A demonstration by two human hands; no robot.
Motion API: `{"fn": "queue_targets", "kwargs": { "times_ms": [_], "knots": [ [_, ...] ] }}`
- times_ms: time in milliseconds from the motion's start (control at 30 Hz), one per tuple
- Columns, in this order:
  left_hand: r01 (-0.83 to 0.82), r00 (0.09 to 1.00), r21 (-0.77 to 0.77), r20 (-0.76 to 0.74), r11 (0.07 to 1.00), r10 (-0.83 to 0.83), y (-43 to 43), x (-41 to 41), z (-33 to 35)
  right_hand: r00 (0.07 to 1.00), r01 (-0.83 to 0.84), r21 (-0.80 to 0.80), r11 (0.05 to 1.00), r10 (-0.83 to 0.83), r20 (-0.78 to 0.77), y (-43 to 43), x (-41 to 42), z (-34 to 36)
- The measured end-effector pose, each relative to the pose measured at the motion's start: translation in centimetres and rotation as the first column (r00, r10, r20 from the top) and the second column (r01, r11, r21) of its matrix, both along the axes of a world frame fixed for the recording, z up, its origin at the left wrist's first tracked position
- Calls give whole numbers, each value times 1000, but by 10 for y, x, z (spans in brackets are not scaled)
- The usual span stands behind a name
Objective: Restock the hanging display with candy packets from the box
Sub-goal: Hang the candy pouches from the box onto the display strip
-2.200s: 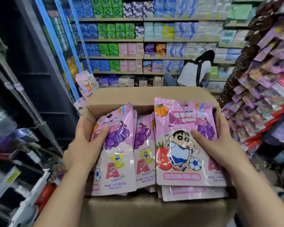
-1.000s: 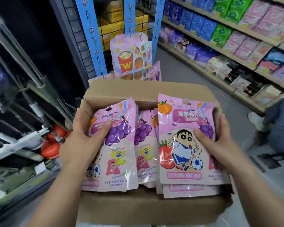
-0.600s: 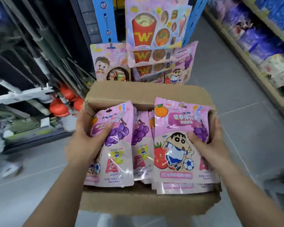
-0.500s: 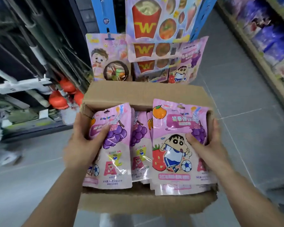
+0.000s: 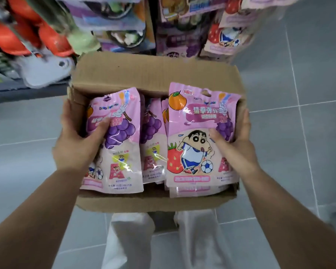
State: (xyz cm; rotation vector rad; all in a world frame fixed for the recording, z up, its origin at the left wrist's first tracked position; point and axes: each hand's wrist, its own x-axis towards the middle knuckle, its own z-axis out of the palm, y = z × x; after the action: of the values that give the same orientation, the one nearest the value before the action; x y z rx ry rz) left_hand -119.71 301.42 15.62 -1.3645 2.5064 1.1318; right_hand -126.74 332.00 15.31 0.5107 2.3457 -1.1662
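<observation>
Cardboard, soft and creased, forms the box point(image 5: 155, 74) carried over the grey tiled floor point(image 5: 299, 152), just near of the hanging display point(image 5: 182, 26), which is a blur at the far edge. The candy packets lie inside the box, stacked loosely and tilted toward the near wall.

The left hand point(image 5: 80, 140) grips the left wall, its fingers point(image 5: 66, 109) wrapped round the outside and its thumb pressing the left packet point(image 5: 122, 152). The right hand point(image 5: 235, 146) grips the right wall the same way, thumb on the right packet point(image 5: 194, 133).

The main risk appears to be the load sliding. The glossy packets overhang the low near wall, so tipping the box while setting it down could spill them to the floor. The walls look weak enough to buckle if one hand lets go to pick a packet. The box also sits close to the hung stock, so a bump might knock some loose.

Counted: one box and two hands. Three packet fronts show plainly, the third being the middle packet point(image 5: 153, 140). Edges of at least two more peek out; the full number is hidden.
</observation>
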Motion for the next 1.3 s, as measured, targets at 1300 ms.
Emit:
{"fn": "queue_targets", "kwargs": {
  "times_ms": [1300],
  "knots": [
    [-186,919,337,392,923,42,-26,12,-237,963,-207,254,945,151,223,-33,-35,-234]
  ]
}}
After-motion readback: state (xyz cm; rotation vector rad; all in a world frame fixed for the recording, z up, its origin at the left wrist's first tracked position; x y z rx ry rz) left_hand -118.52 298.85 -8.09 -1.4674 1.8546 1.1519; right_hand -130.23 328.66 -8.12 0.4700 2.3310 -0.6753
